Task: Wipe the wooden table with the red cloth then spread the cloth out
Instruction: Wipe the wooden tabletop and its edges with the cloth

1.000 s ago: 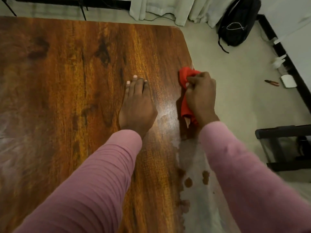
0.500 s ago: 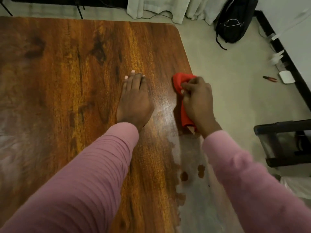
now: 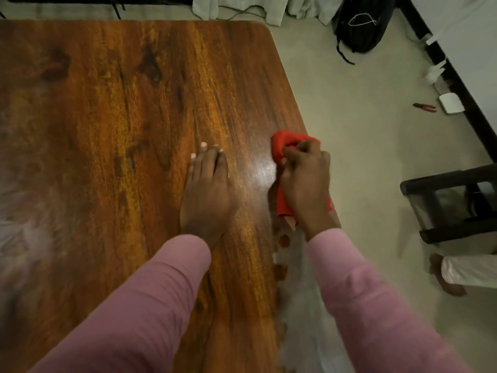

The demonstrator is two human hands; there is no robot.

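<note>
Off the right side of the wooden table, on the pale floor: black backpack at the far end, red-handled pliers beside a small white box, dark chair frame nearer in. Past the far edge, pale curtain hem. Along the near right edge of the tabletop, whitish patch with brown spots at its rim.

At the table's right edge, bunched red cloth, pressed to the wood under the right hand. Fingers curled round the wad, gripping it; one red lobe out past the knuckles on the far side, a strip out below the palm by the wrist. Flat on the wood just beside, left hand, fingers straight and together, holding nothing, apart from the cloth.

Against half a second ago: both hands nearer the body, cloth drawn back along the edge, brown spots now just under the right wrist, earlier well apart from it. Grip on the cloth unchanged.
</note>
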